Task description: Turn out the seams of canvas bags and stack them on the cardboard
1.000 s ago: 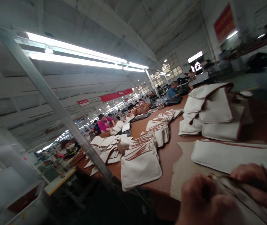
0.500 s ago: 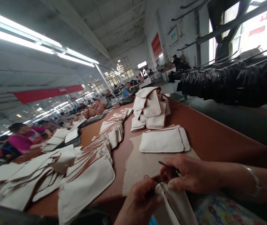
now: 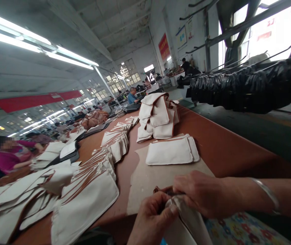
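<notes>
At the table's near edge, a white pouch [image 3: 179, 231] with a dark slit along its middle is held between both hands. My left hand [image 3: 151, 216] pinches its left upper edge, thumb pressed on the white material. My right hand [image 3: 206, 194], with a bracelet at the wrist, is closed over the pouch's upper right part and slightly blurred. Brown trim [image 3: 167, 190] shows between the hands. Whatever else the right fingers hold is hidden. Just beyond lie flat white pouches [image 3: 171, 152] on a beige sheet [image 3: 145, 183].
A tall pile of white pouches [image 3: 160, 114] stands farther back on the brown table [image 3: 224, 149]. Overlapping white pieces with brown edges [image 3: 89, 190] run along the left. A co-worker in magenta [image 3: 7, 154] is at far left. Black items hang from a rack [image 3: 247, 88] at right.
The view has turned slightly right. My right hand has rotated palm-down over the pouch's top, and the thin dark tool tip that stuck out from its fingers no longer shows.
</notes>
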Demonstrator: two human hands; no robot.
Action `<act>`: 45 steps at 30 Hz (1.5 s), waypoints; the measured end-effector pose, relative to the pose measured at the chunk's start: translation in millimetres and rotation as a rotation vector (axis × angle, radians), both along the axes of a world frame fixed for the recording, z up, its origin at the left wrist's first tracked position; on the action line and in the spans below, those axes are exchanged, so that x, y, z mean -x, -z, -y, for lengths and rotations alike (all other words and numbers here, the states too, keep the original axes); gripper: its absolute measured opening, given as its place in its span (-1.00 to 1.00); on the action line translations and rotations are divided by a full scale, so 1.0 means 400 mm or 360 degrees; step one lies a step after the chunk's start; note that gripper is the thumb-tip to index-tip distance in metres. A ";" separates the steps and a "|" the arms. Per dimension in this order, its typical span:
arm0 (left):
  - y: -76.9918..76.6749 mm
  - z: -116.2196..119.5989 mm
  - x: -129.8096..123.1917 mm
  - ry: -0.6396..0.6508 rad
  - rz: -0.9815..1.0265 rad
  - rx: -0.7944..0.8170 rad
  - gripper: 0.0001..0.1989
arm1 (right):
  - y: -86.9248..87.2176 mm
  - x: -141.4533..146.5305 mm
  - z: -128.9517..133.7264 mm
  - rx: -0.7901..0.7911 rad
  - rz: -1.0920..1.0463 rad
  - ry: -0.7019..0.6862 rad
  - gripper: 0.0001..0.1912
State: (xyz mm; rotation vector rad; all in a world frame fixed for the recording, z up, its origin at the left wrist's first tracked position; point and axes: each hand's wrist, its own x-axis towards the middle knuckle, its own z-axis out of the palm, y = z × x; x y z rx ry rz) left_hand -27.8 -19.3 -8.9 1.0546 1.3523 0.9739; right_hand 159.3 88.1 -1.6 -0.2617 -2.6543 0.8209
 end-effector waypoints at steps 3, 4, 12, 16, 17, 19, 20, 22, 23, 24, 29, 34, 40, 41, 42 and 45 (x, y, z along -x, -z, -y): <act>-0.005 0.002 -0.011 -0.0064 0.0192 0.0042 -0.57 | -0.006 0.000 -0.007 0.0979 0.0038 0.0167 -0.88; -0.007 0.004 -0.013 -0.0073 0.0224 0.0046 -0.59 | -0.003 0.001 -0.008 0.1218 0.0064 0.0176 -0.86; 0.004 0.010 -0.029 -0.0142 0.0373 0.0021 -0.68 | 0.027 -0.001 -0.005 0.1561 0.0016 0.0152 -0.69; -0.006 0.006 -0.041 -0.0160 0.0282 0.0063 -0.70 | 0.002 -0.002 0.004 0.1323 -0.0028 0.0116 -0.58; -0.010 0.004 -0.044 -0.0168 0.0250 0.0069 -0.72 | -0.001 0.001 0.006 0.1260 -0.0041 0.0125 -0.56; -0.017 0.003 -0.051 -0.0189 0.0206 0.0084 -0.76 | -0.002 0.008 0.008 0.1194 -0.0021 0.0155 -0.57; -0.018 0.002 -0.054 -0.0205 0.0206 0.0094 -0.77 | 0.000 0.013 0.009 0.1186 0.0003 0.0170 -0.60; -0.016 0.003 -0.057 -0.0227 0.0203 0.0102 -0.75 | 0.004 0.019 0.008 0.1207 0.0051 0.0199 -0.70; -0.013 0.004 -0.058 -0.0237 0.0198 0.0100 -0.73 | 0.005 0.021 0.008 0.1236 0.0062 0.0209 -0.76; -0.009 0.004 -0.057 -0.0246 0.0194 0.0099 -0.70 | 0.005 0.022 0.007 0.1264 0.0067 0.0214 -0.81; 0.002 0.005 -0.052 -0.0197 0.0156 0.0089 -0.66 | 0.002 0.018 0.011 0.1200 0.0041 0.0285 -0.92; -0.014 0.000 -0.065 -0.0179 -0.0093 0.0005 -0.68 | 0.010 0.023 0.026 0.1137 -0.0033 0.0429 -0.92; 0.005 -0.011 -0.065 -0.0310 -0.0213 0.0068 -0.83 | 0.065 0.030 0.040 0.1032 -0.0206 0.0524 -0.91; 0.011 -0.013 -0.062 -0.0319 -0.0183 0.0068 -0.84 | 0.075 0.029 0.040 0.0998 -0.0262 0.0496 -0.92; 0.017 -0.015 -0.059 -0.0318 -0.0144 0.0067 -0.85 | 0.084 0.028 0.040 0.0957 -0.0318 0.0452 -0.93; 0.030 -0.015 -0.050 -0.0292 -0.0018 0.0059 -0.84 | 0.096 0.015 0.034 0.0730 -0.0508 0.0264 -0.91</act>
